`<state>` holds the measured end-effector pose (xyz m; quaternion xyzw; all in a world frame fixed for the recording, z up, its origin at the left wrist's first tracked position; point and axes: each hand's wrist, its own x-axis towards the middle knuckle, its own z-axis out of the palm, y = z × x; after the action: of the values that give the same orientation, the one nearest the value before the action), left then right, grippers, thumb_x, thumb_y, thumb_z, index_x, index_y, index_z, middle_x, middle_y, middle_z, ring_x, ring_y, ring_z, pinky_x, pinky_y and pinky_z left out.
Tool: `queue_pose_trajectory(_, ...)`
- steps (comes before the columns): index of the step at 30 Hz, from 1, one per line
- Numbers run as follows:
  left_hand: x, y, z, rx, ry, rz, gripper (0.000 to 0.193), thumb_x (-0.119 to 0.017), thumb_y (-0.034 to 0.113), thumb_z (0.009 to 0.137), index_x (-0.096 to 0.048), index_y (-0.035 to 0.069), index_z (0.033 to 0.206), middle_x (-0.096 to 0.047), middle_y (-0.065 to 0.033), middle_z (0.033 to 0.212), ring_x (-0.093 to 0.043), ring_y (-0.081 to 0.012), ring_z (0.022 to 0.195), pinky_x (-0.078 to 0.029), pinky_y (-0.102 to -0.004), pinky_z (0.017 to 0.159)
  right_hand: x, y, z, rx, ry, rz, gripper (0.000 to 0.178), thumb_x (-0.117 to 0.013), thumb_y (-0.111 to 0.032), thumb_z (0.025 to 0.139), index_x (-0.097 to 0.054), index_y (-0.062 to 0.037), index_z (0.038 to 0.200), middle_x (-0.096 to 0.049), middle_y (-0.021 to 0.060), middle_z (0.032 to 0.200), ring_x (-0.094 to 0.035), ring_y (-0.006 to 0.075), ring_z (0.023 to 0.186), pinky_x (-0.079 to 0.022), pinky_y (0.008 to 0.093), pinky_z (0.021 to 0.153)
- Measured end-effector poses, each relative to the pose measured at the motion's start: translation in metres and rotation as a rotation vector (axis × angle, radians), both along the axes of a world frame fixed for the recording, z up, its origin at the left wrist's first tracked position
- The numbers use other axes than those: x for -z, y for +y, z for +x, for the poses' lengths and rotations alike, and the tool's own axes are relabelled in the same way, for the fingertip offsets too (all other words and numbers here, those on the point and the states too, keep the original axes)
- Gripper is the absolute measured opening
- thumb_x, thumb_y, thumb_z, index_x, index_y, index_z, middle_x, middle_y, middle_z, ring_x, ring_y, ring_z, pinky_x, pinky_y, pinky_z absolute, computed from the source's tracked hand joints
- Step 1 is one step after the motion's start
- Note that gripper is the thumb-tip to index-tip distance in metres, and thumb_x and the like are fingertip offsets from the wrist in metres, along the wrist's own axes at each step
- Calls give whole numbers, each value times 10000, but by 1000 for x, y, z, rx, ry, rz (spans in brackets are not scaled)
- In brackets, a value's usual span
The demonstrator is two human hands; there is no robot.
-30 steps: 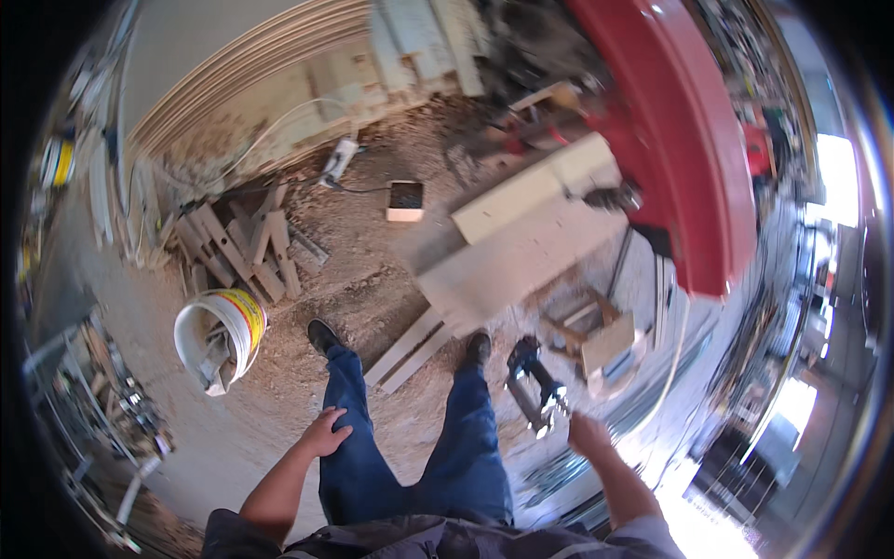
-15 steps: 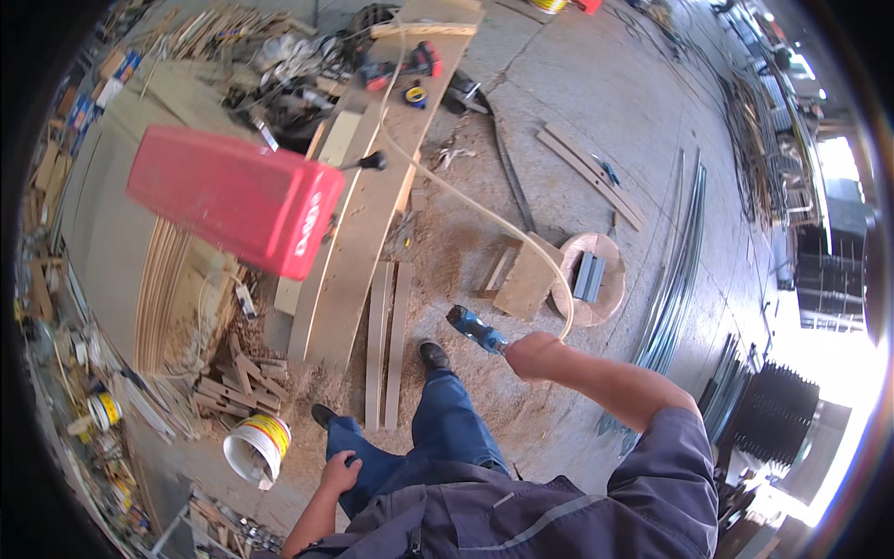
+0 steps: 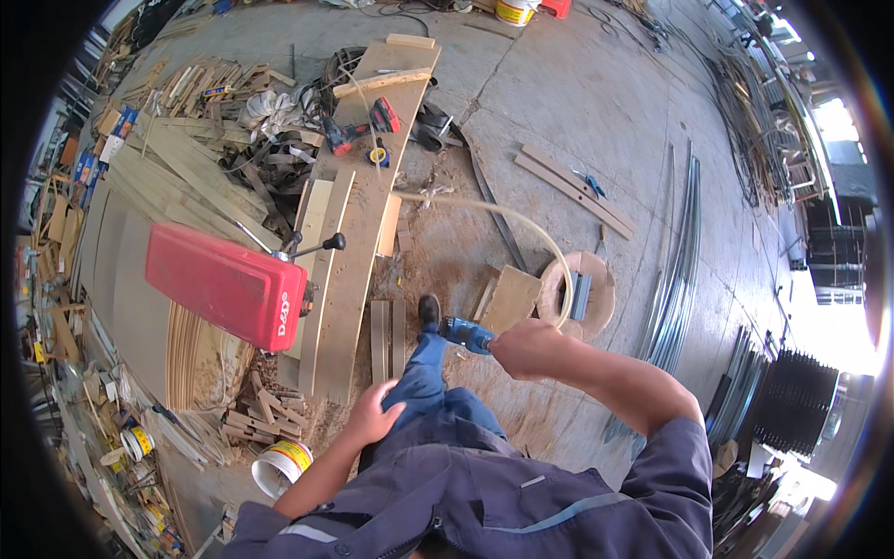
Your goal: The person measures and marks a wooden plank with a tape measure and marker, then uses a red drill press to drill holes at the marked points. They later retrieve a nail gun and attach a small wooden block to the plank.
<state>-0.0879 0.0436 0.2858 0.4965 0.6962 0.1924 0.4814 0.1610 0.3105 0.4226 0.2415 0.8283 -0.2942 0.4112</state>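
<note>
My right hand [image 3: 526, 349] is closed around a blue hand-held power tool [image 3: 467, 335], held out over the floor in front of my leg. A pale hose [image 3: 507, 224] arches from beside this hand toward the wooden bench. Its joint with the tool is hidden. My left hand [image 3: 374, 416] hangs beside my left thigh, thumb apart from the fingers, and nothing shows in it. Ahead of it, a red drill press head [image 3: 223, 284] with a black-knobbed lever [image 3: 332, 242] stands over the long wooden bench [image 3: 326, 349].
On the bench lie a red-and-black cordless drill [image 3: 358, 129] and a tape measure [image 3: 378, 156]. Wood strips [image 3: 380, 338], a small wooden box [image 3: 512, 300] and a round wooden disc [image 3: 596, 298] sit on the sawdust-covered floor. A white bucket [image 3: 279, 466] stands left; metal bars [image 3: 680, 270] lie right.
My view has shifted and I have stepped. My left hand has come forward and risen beside my thigh. My right hand still grips the blue tool, now nearer my leg and turned more level.
</note>
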Motion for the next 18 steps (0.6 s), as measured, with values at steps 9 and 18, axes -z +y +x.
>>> queue_pose_trajectory(9, -45, 232, 33, 163, 64, 434, 869, -903, 380, 705, -473, 92, 1403, -547, -165, 1386, -478, -391, 1358, -342, -535, 1167, -62, 114, -56, -56, 263, -95, 154, -616, -134, 861, -681, -4, 912, -715, 191, 777, -729, 392, 753, -576, 497, 651)
queue_pose_trajectory(18, -60, 375, -9, 118, -64, 552, 403, -796, 8, 678, -603, 72, 1026, -662, -126, 1012, -647, -380, 984, -526, -452, 842, -98, 242, -60, -42, 460, -55, 146, -549, -117, 888, -616, 10, 916, -686, 189, 770, -708, 406, 727, -563, 518, 626)
